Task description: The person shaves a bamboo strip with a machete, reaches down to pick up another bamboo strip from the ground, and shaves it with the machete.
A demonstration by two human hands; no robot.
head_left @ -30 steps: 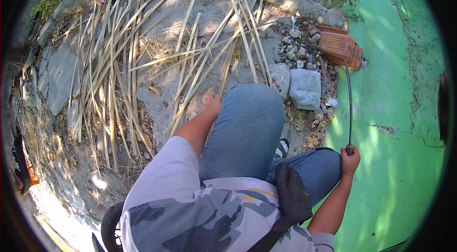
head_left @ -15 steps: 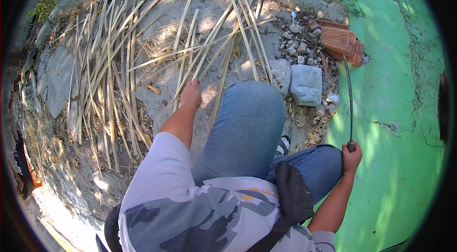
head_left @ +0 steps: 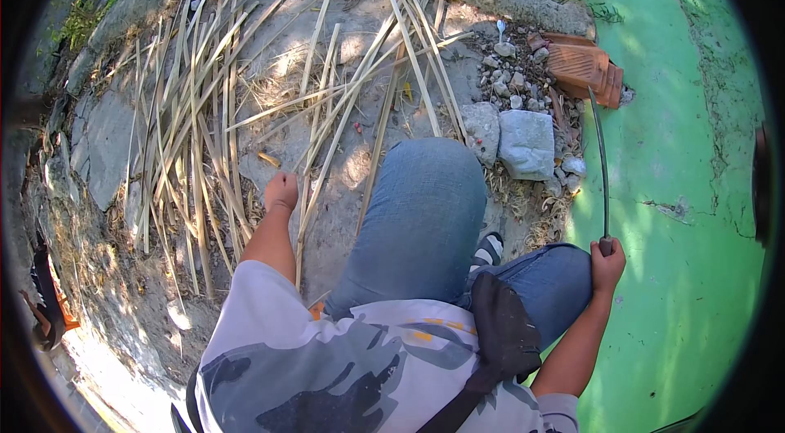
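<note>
My right hand (head_left: 607,268) grips the dark handle of a long, narrow, slightly curved knife (head_left: 603,163). Its blade points away from me over the green surface, with the tip by an orange clay block (head_left: 585,69). My left hand (head_left: 280,190) is closed like a fist, low over the ground. Anything inside its fingers is hidden. Just to its right lie long pale split strips (head_left: 334,134), probably bamboo, some crossing one another. A larger heap of such strips (head_left: 192,114) spreads to the left.
Grey stones (head_left: 511,81), a white block (head_left: 526,145) and a rough rock (head_left: 481,132) lie between my knee (head_left: 421,196) and the green surface (head_left: 654,294). A rough stone kerb (head_left: 499,0) runs along the far side. Dry leaves and grass litter the ground.
My left hand has drawn back left and toward me, away from the middle strips; a few of those strips have shifted a little. My right hand with the knife has barely moved.
</note>
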